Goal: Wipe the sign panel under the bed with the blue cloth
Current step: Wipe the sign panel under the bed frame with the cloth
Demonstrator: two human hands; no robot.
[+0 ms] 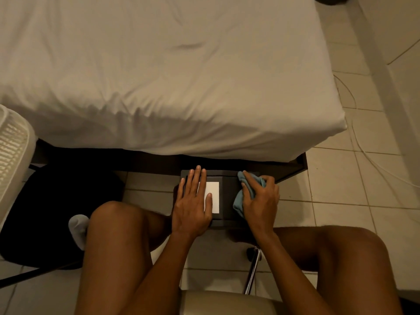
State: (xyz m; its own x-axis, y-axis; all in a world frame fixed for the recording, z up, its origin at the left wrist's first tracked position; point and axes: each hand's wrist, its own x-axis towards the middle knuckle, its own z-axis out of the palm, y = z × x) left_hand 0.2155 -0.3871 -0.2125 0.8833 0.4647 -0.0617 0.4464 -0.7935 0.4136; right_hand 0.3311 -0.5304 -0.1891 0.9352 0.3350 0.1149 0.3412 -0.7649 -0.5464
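Observation:
The sign panel [227,192] is a dark flat board with a white rectangle in its middle. It lies on the tiled floor at the foot of the bed, its far end at the dark bed frame. My left hand [193,203] lies flat on the panel's left half, fingers spread and partly covering the white rectangle. My right hand [261,201] presses the bunched blue cloth [241,201] onto the panel's right side. Part of the cloth is hidden under my fingers.
The bed [159,76] with a white sheet fills the upper view, its dark frame [291,165] just behind the panel. A white slatted thing [13,155] and a black mass [56,212] sit left. My bare knees, a chair seat [227,302] and a chrome leg [252,271] are below. Thin cables [363,151] cross the tiles on the right.

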